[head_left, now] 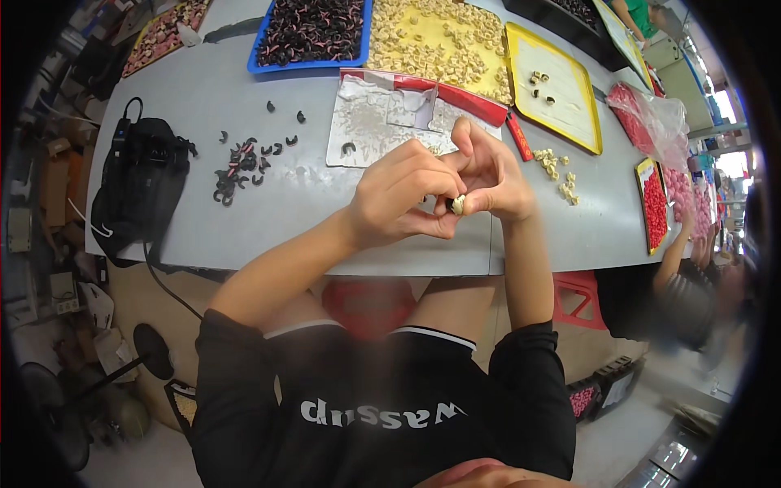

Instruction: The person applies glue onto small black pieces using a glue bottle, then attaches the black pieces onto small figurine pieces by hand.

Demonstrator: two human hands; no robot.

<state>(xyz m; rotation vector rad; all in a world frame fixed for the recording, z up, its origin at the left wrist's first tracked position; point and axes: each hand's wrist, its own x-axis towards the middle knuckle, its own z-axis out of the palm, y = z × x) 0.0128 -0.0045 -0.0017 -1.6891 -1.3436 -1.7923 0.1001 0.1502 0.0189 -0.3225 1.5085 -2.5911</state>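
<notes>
In front of my chest, over the table's near edge, my left hand (404, 195) and my right hand (498, 177) meet with fingertips pinched together. Between them shows a small cream-coloured plastic piece (459, 204) against a dark bit at my left fingertips. My right thumb presses on the cream piece; my left fingers close around the dark bit, mostly hidden. Just beyond my hands lies a white cardboard tray (346, 122) with a red edge. Loose black curved pieces (236, 168) are scattered to the left, and a few cream pieces (556, 165) lie to the right.
A blue tray (368, 37) of black and pink pieces and a yellow tray (502, 88) of cream pieces stand at the back. Another yellow tray (553, 54) holds a few pieces. A black bag (145, 183) lies left. To the right, another person's arm (672, 254) reaches toward pink pieces.
</notes>
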